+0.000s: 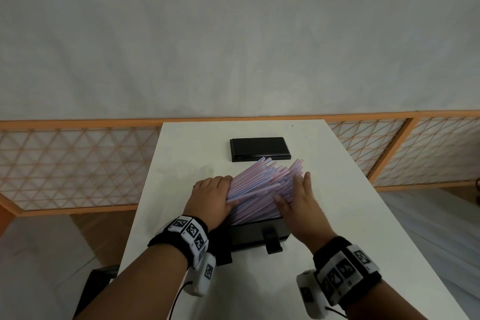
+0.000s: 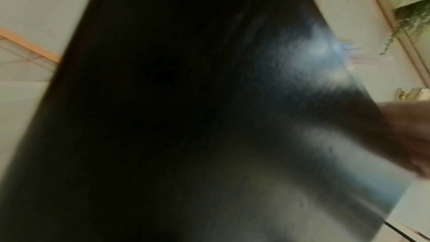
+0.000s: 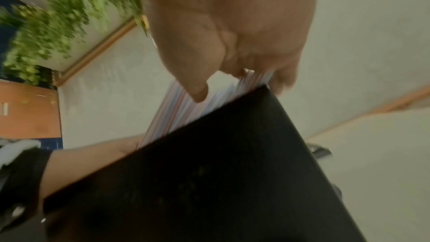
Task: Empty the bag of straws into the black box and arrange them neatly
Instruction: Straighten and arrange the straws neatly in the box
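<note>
No brand or readable writing shows; the wristbands (image 1: 191,235) carry only square black-and-white coded markers. The black box (image 1: 255,235) stands open at the near end of the white tabletop (image 1: 345,205), and its lid (image 1: 259,149) lies flat farther back. The straws (image 1: 262,187), pink and blue striped, stand in the box as a leaning fan, their upper ends spread toward the lid. Left hand (image 1: 211,196): grip curled round the left edge of the bundle, thumb on its near side. Right hand (image 1: 298,205): grip flat and open, straight fingers (image 3: 282,78) pressed against the right side of the straws, holding nothing. No bag appears in any view.
</note>
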Demonstrator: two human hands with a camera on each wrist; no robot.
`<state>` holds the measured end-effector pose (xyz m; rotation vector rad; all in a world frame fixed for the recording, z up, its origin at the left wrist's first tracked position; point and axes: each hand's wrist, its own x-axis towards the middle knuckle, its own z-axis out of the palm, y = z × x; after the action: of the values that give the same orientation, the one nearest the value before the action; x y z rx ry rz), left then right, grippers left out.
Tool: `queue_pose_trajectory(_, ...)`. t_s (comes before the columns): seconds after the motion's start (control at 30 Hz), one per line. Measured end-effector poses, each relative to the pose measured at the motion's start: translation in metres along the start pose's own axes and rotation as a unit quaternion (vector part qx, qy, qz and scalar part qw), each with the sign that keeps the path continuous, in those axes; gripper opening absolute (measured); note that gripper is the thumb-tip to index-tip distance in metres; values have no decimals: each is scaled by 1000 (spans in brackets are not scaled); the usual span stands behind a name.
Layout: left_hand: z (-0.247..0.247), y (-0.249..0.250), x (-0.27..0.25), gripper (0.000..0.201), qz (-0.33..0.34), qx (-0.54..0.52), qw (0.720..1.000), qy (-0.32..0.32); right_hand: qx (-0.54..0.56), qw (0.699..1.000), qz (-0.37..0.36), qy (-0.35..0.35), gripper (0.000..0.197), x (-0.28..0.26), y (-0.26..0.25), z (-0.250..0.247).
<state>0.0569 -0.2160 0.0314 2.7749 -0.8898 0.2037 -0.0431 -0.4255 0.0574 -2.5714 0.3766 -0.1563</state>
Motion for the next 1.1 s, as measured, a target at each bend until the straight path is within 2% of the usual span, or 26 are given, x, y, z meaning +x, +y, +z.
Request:
queue_pose_trajectory(0.03,1,0,0,55,0,-2,1000,-1,31,999,-3,-26,78,0,1,4)
queue_pose_trajectory(0.1,1,0,0,53,-1,-4,1000,-2,79,997,-7,-20,82,0,0,7)
queue_pose_trajectory(0.2,0,0,0,55,2,-8,1000,2,44,998,12,54,84,-4,-3,9)
queue_pose_trajectory(0.23,-1,0,0,60,1,-7,1000,-2,22,994,-12,109,80,-8,-5,9)
queue_pose_trajectory(0.3,-2,0,0,68,-4,-2,1000,-11,15,971,-144,188,60,-17,-18,6)
queue_pose_trajectory(0.33,-2,0,0,65,-7,3,1000,-9,7,958,-229,173,46,-22,-27,7)
queue_pose_trajectory(0.4,1,-1,1,55,-6,2,1000,-6,-72,930,-358,29,26,-28,-46,15)
queue_pose_trajectory(0.47,3,-2,2,54,-8,-8,1000,-8,-182,902,-375,-112,28,-28,-64,22)
queue_pose_trajectory(0.53,3,-2,3,55,-9,-10,1000,-10,-217,905,-323,-174,24,-18,-75,24)
queue_pose_trajectory(0.67,0,-2,1,71,-3,-3,1000,-21,-120,930,-295,-184,25,0,-78,29)
queue_pose_trajectory(0.73,2,-3,1,56,-4,1,1000,-22,-99,933,-293,-185,22,0,-76,36)
queue_pose_trajectory(0.8,3,-3,2,51,-2,-6,1000,-16,-130,931,-279,-196,27,-1,-73,44)
queue_pose_trajectory(0.93,2,-2,3,53,-1,0,1000,-13,-265,887,-279,-257,22,1,-77,53)
queue_pose_trajectory(1.1,5,-4,3,57,-1,-2,1000,-3,-317,857,-257,-316,25,6,-94,48)
